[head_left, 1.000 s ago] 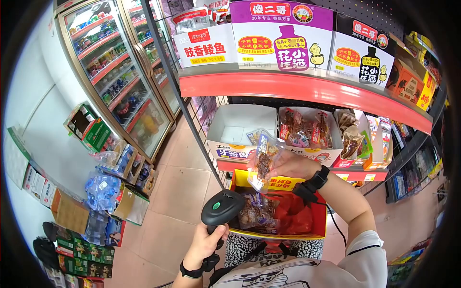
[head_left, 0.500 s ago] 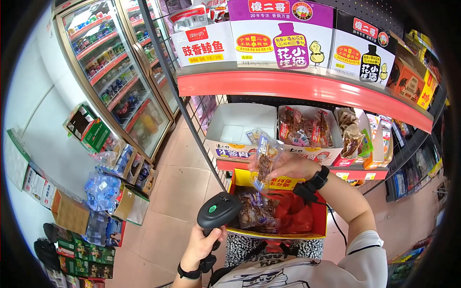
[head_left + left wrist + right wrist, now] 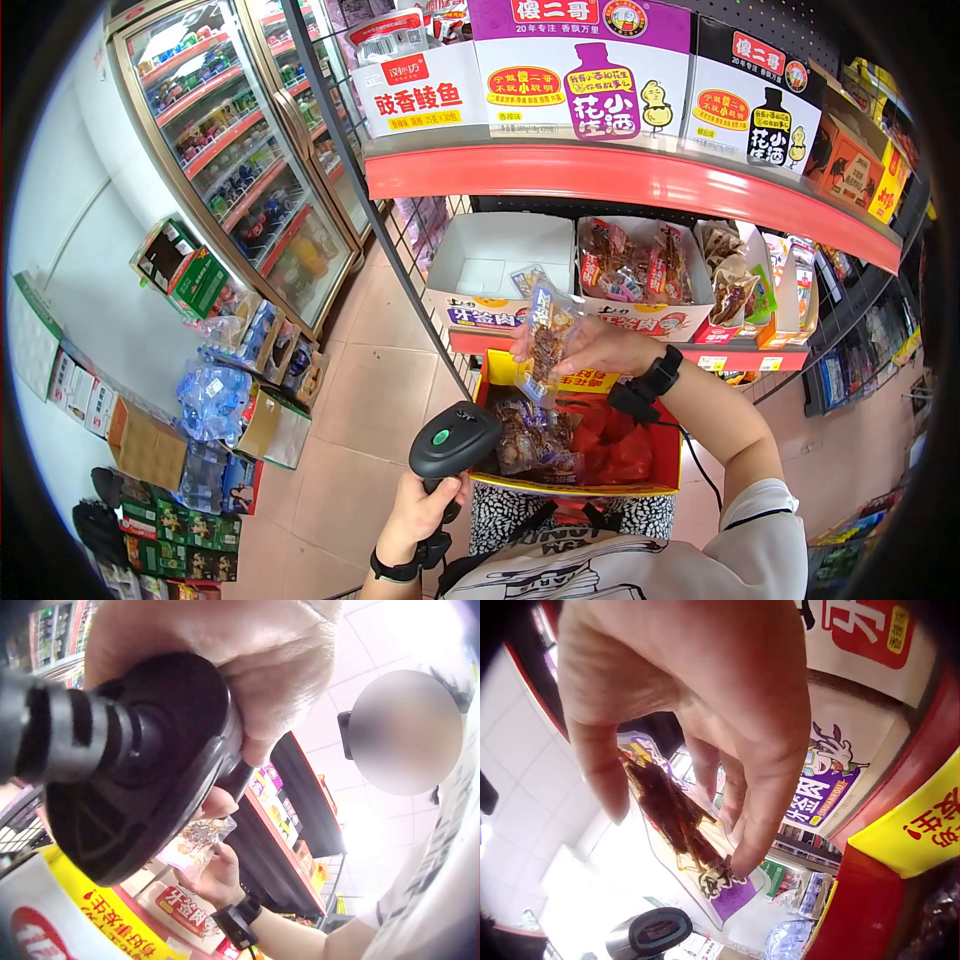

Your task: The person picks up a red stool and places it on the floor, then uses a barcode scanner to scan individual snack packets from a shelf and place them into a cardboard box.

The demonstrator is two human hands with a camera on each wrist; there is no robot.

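Observation:
My left hand (image 3: pixel 422 512) grips the handle of a black barcode scanner (image 3: pixel 458 440) with a green button on top. The left wrist view shows the scanner's handle base (image 3: pixel 142 780) and cable close up. In my right hand (image 3: pixel 608 350) is a clear snack packet (image 3: pixel 550 345) of brown meat pieces, pinched between thumb and fingers. The right wrist view shows the packet's purple-printed film (image 3: pixel 731 900). Below both hands sits a yellow-and-red carton (image 3: pixel 668 470) with similar packets (image 3: pixel 535 440) and a red plastic bag (image 3: pixel 612 450).
Ahead, a shelf holds a white box (image 3: pixel 500 245) with a small packet inside and a box of red-labelled packets (image 3: pixel 640 265). A red-edged shelf (image 3: pixel 620 172) juts out above. Drinks fridges (image 3: pixel 230 150) and stacked goods (image 3: pixel 213 400) stand left.
The packet in my right hand has tilted slightly, its printed face turning a little. The scanner has shifted slightly left and down. Both hands keep their hold.

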